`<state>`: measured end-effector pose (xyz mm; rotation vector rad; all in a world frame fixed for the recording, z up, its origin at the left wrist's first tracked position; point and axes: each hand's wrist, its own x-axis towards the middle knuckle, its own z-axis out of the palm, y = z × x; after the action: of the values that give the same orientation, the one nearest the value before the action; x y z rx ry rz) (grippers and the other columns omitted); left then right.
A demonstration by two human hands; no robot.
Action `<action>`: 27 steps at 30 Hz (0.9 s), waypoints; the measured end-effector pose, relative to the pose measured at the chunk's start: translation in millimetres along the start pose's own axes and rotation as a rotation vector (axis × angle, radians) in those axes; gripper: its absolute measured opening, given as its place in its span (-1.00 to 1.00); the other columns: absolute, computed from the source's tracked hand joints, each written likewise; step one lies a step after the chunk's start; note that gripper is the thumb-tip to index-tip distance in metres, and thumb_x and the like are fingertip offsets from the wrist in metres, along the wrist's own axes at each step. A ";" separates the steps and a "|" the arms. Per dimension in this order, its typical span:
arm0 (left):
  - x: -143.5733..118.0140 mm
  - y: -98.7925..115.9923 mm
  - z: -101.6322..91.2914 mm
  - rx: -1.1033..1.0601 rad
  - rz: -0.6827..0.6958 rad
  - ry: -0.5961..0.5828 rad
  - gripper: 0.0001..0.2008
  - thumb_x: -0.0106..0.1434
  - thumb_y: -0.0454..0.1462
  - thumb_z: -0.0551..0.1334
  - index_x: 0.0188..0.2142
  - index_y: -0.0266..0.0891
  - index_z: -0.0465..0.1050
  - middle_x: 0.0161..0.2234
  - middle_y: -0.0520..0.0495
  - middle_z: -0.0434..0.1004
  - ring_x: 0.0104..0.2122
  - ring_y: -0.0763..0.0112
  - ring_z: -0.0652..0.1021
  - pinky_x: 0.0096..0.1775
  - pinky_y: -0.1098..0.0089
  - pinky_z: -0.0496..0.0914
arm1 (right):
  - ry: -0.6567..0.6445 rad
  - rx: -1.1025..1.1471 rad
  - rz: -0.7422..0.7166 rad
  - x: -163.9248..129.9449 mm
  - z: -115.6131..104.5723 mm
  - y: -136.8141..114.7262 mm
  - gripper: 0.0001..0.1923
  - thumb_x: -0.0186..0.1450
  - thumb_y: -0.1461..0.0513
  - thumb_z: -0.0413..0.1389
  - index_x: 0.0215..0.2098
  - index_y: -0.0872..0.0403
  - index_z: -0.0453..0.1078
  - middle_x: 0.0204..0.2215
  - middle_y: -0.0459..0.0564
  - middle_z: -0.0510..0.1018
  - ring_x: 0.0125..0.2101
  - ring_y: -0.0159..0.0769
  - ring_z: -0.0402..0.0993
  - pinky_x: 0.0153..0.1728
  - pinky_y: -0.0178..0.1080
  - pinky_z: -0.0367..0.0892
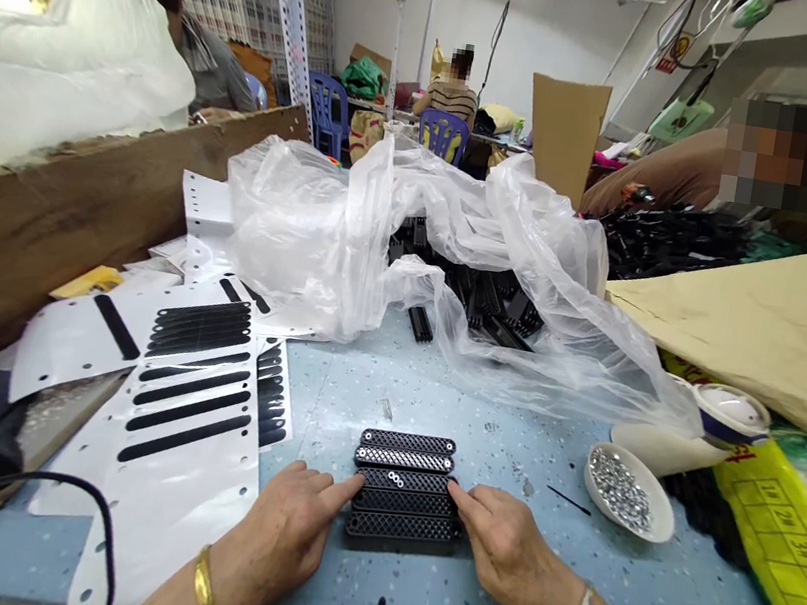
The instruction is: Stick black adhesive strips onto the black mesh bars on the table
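Several black textured plastic strips lie in a stack of rows on the blue table before me. My left hand is at their left side, its index fingertip on the end of a middle strip and its other fingers curled. At that strip's right end, the fingertips of my right hand press close together. Three small silvery rings rest on top between the hands. Small round metal pieces show at the ends of the far strips. What may be under my fingertips is hidden.
A white bowl of small metal parts stands right, near a thin black stick. White sheets with black adhesive strips lie left. Behind, a clear plastic bag holds black parts. A wooden board borders the left; people sit beyond.
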<state>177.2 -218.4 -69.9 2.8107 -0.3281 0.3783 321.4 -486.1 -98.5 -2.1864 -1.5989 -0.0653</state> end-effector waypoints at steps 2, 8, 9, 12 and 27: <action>-3.3 -1.2 0.5 -0.003 -0.007 0.007 -0.50 0.14 -0.54 -0.08 0.03 -0.25 0.27 -0.54 -0.02 0.43 -0.57 0.34 0.43 -0.42 0.28 0.34 | 0.007 -0.017 -0.016 -0.9 1.1 0.5 -0.53 0.31 0.49 -0.17 0.16 0.26 0.21 -0.43 0.02 0.36 -0.44 -0.29 0.25 -0.40 -0.24 0.27; -9.9 -4.3 4.0 -0.004 -0.029 0.009 -0.46 0.15 -0.54 -0.08 0.10 -0.25 0.25 -0.52 -0.03 0.44 -0.55 0.33 0.44 -0.43 0.28 0.36 | 0.019 -0.027 -0.037 -2.5 4.0 0.5 -0.47 0.28 0.51 -0.18 0.21 0.25 0.14 -0.43 0.02 0.36 -0.44 -0.28 0.24 -0.41 -0.23 0.26; -9.8 -4.5 4.4 -0.006 -0.034 -0.001 -0.45 0.15 -0.54 -0.08 0.11 -0.24 0.25 -0.52 -0.03 0.45 -0.55 0.32 0.44 -0.43 0.28 0.37 | 0.019 -0.030 -0.036 -2.4 4.1 0.2 -0.47 0.28 0.51 -0.18 0.21 0.26 0.14 -0.43 0.02 0.36 -0.44 -0.28 0.24 -0.41 -0.23 0.26; -8.8 -4.9 5.4 -0.012 -0.054 -0.036 -0.44 0.15 -0.53 -0.07 0.11 -0.21 0.28 -0.51 -0.05 0.47 -0.54 0.30 0.46 -0.44 0.27 0.38 | 0.017 -0.038 -0.032 -2.4 4.3 -0.4 -0.49 0.28 0.52 -0.19 0.19 0.27 0.15 -0.43 0.03 0.36 -0.43 -0.27 0.24 -0.40 -0.22 0.25; 20.1 7.3 6.3 -0.278 -0.177 0.041 -0.74 0.33 -0.33 0.07 -0.06 -0.19 0.45 -0.35 -0.06 0.61 -0.38 0.31 0.59 -0.31 0.31 0.46 | 0.160 0.032 0.039 44.3 -5.5 -28.7 -0.79 0.36 0.40 -0.04 -0.32 0.17 0.41 -0.49 -0.02 0.33 -0.47 -0.32 0.21 -0.44 -0.25 0.07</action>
<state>195.7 -230.9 -68.1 2.5313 -0.1104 0.3221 311.0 -441.3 -72.0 -2.1298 -1.4600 -0.1966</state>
